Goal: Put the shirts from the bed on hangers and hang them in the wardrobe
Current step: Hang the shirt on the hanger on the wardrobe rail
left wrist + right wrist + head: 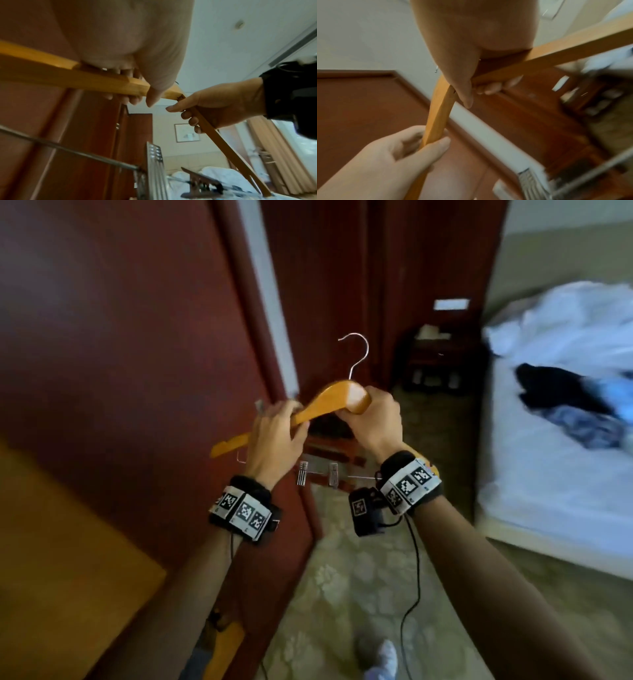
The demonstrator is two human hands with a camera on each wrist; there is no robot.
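I hold a wooden hanger (329,400) with a metal hook and a clip bar in front of me. My left hand (274,436) grips its left arm (96,81), fingers curled round the wood. My right hand (371,419) grips the hanger just right of its peak (496,77). Two metal clips (302,473) hang on the wire below the hands. Dark and blue shirts (565,402) lie in a heap on the white bed (548,501) at the right, well apart from both hands.
A dark red wardrobe door (120,354) stands open at my left, close to the left hand. A small dark side table (435,361) stands ahead by the bed. Patterned carpet (342,577) runs between wardrobe and bed. My foot (380,655) shows below.
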